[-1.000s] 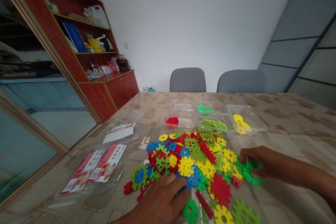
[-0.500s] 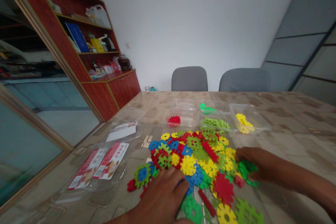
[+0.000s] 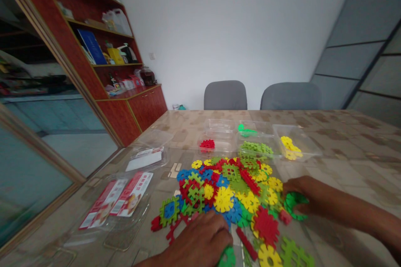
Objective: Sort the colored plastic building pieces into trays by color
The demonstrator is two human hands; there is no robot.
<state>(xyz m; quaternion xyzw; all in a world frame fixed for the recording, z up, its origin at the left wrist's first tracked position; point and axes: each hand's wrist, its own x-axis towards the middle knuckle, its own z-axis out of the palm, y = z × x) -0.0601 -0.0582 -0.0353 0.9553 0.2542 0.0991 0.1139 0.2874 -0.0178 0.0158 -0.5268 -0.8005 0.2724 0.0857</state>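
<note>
A heap of plastic interlocking building pieces (image 3: 224, 198) in red, blue, yellow and green spreads across the table before me. My right hand (image 3: 301, 194) is closed around several green notched discs (image 3: 294, 206) at the heap's right edge, thumb below and fingers above. At the near side, my left hand (image 3: 203, 235) is curled, with its fingers on a green notched disc (image 3: 227, 257) that it partly covers. Close by lie a red stick piece (image 3: 247, 244), a red notched square (image 3: 266, 226) and a yellow notched disc (image 3: 269, 255).
Behind the heap stand clear plastic trays holding red pieces (image 3: 207, 146), light green pieces (image 3: 256, 150) and bright green pieces (image 3: 247, 130). A clear box (image 3: 308, 144) holds yellow discs. Clear packaging with red-and-white labels (image 3: 133, 194) lies left. Two grey chairs (image 3: 225, 95) stand beyond the table.
My left hand has shifted right and curled over the green disc, which has moved slightly toward me. My right hand keeps its hold on the green discs, now turned a little more upright.
</note>
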